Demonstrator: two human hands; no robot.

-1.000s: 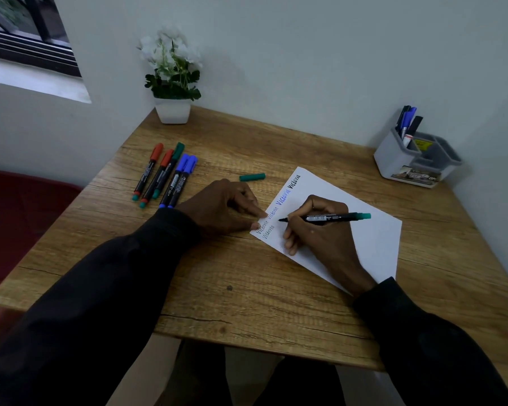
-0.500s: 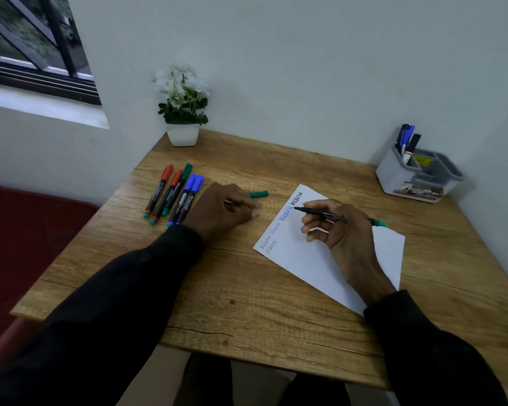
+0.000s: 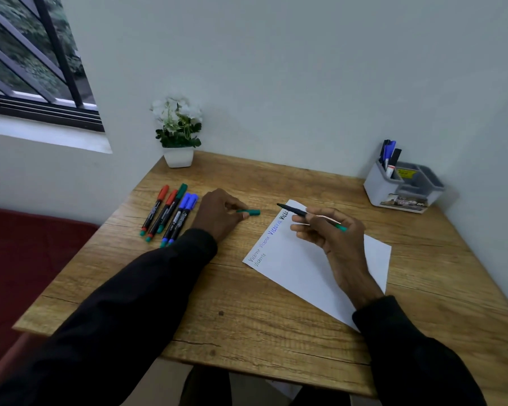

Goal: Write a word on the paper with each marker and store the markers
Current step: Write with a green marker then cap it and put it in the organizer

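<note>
Green marker (image 3: 298,213) uncapped in right hand (image 3: 332,232) fingers; left hand (image 3: 217,215) fingers pinch cap (image 3: 252,212) (recapping likely next); five markers (image 3: 170,213), 10 o'clock, unstored.

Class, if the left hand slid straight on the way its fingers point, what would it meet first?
The left hand seems to pinch the small green marker cap; next comes the white paper sheet.
</note>
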